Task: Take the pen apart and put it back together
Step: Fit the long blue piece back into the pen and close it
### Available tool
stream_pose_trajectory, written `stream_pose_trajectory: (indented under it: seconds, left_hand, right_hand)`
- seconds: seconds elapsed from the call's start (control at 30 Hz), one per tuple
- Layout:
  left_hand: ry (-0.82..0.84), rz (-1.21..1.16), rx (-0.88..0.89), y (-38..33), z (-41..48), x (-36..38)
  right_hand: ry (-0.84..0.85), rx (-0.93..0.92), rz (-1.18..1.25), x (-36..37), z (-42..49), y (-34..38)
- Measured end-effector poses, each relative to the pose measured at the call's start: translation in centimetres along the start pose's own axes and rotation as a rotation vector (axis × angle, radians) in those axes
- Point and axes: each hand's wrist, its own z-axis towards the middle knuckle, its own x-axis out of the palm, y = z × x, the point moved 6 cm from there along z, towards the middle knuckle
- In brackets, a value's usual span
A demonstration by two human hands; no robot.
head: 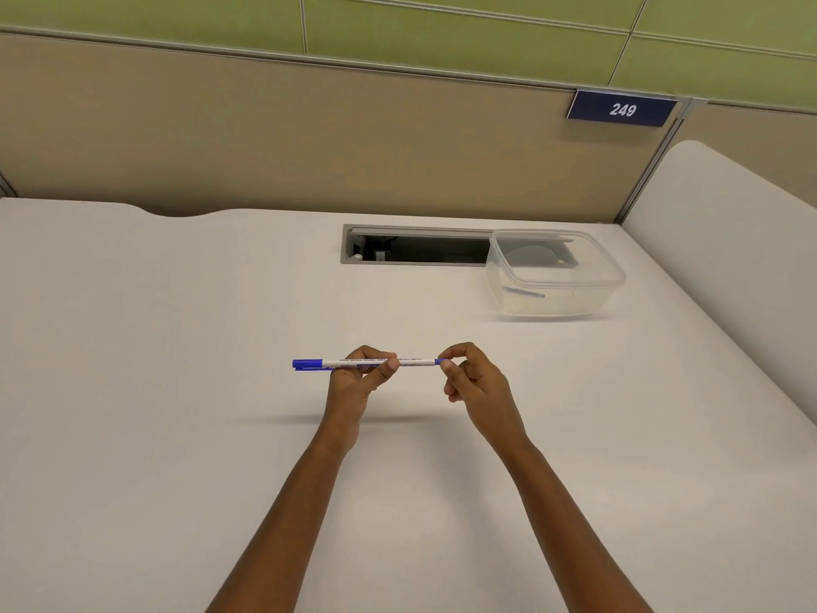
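A slim white pen [415, 362] with blue print on its barrel is held level above the white desk [177, 347]. Its blue cap [308, 364] points left and sits on the barrel. My left hand [358, 382] pinches the middle of the barrel between thumb and fingers. My right hand [473, 380] pinches the small blue end plug at the pen's right end. Both hands hover over the desk, and the pen's shadow falls just below them.
A clear plastic box [555, 276] stands at the back right, with a pen-like item inside it. Left of it is an open cable slot [415, 245] in the desk. A beige partition rises behind, with a sign reading 249 [622, 109].
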Motion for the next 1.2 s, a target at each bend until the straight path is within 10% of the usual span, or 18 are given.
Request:
stream_pose_trajectory:
  seconds: [1.2]
  left_hand:
    - [-0.014,-0.452,-0.113,-0.3,-0.8,1.0]
  right_hand:
    - [0.01,-0.028,-0.079,1.1,-0.6,-0.2]
